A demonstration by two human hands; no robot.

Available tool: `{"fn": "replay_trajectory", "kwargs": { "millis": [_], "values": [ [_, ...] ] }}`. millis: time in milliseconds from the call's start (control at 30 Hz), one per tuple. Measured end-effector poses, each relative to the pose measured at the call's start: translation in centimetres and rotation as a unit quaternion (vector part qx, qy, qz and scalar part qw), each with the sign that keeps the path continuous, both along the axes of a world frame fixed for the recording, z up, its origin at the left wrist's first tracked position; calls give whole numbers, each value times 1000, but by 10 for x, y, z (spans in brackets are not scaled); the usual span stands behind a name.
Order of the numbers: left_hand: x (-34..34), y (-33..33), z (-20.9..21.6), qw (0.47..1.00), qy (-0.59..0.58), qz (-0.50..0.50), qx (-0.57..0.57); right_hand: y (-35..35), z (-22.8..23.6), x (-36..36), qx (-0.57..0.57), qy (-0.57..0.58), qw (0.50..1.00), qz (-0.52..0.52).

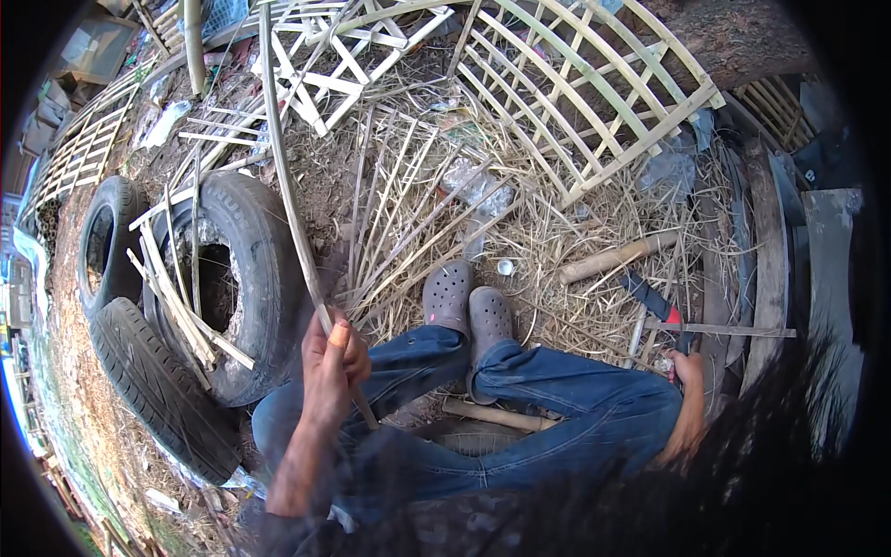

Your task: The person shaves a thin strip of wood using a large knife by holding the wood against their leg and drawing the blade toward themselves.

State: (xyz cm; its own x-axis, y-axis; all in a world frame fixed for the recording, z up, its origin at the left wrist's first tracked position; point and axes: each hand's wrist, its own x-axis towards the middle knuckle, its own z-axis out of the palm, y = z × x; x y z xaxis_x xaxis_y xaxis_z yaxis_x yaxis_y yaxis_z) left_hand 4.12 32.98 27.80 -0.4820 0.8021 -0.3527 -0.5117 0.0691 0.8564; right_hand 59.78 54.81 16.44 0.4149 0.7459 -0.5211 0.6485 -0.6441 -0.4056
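Note:
My left hand [332, 367], with a tan wrap on one finger, is closed around a long bamboo strip [290, 200]. The strip slants from the top of the view down past my left thigh. By my right knee, my right hand [687, 369] has its fingers curled around a dark tool. Black and red parts of this tool [652, 299] show just above the hand; its exact kind is unclear. A thin wooden stick [733, 330] lies crosswise just above that hand.
Old tyres [251, 241] stand at the left, with bamboo strips [176, 306] across them. Woven bamboo lattice panels [594, 93] lie at the far side. A cut bamboo piece [619, 257] rests on straw beyond my shoes [448, 299]. Wooden boards [770, 269] line the right.

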Motion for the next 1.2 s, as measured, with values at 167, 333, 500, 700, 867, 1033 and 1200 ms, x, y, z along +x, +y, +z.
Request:
{"fn": "replay_trajectory", "kwargs": {
  "millis": [167, 333, 500, 700, 867, 1033, 1200],
  "values": [
    [3, 6, -3, 1000, -6, -1, -26, 9, -11, 30, 39, -25, 998, -40],
    [8, 12, -5, 1000, 0, -17, -19, 24, -43, 90, 90, -152, 982, -64],
    [4, 4, 4, 998, 48, 19, -44, 22, -50, 49, -152, -203, 959, 128],
    [1, 4, -18, 999, 22, 14, -29, 20, -70, 117, -159, -209, 959, 102],
    [-5, 4, -18, 998, 28, 18, -50, 20, -53, 96, -208, -234, 941, 126],
    [0, 12, -36, 1000, 4, 15, -16, 8, -52, 113, -229, -182, 943, 157],
    [0, 8, -42, 1000, 24, 0, 18, 18, -35, 64, -196, -91, 971, 106]
  ]
}}
